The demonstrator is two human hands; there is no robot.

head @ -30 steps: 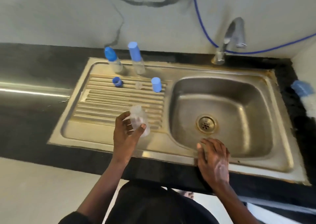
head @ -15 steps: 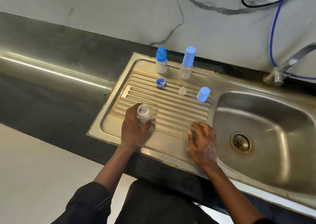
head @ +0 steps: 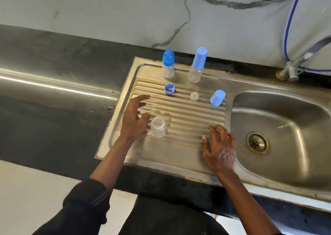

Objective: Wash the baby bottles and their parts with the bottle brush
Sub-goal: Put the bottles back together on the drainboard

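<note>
An uncapped clear bottle [head: 158,126] stands upright on the ribbed drainboard [head: 186,112]. My left hand [head: 134,117] is just left of it, fingers spread, holding nothing. My right hand [head: 220,147] rests flat with fingers apart on the drainboard's front right, beside the basin. At the back stand two capped bottles, a short one [head: 168,64] and a taller one [head: 197,65]. On the ribs between lie a blue ring [head: 169,89], a clear teat [head: 194,96] and a blue cap [head: 217,98]. No brush is in view.
The steel basin [head: 279,127] with its drain [head: 256,142] lies to the right. The tap base [head: 291,73] and a blue hose [head: 290,19] are at the back right. Black countertop [head: 59,95] stretches left. The marble wall is behind.
My left hand has set the clear bottle down on the drainboard and opened away from it. My right hand came from the basin's front rim onto the drainboard. The view swung left.
</note>
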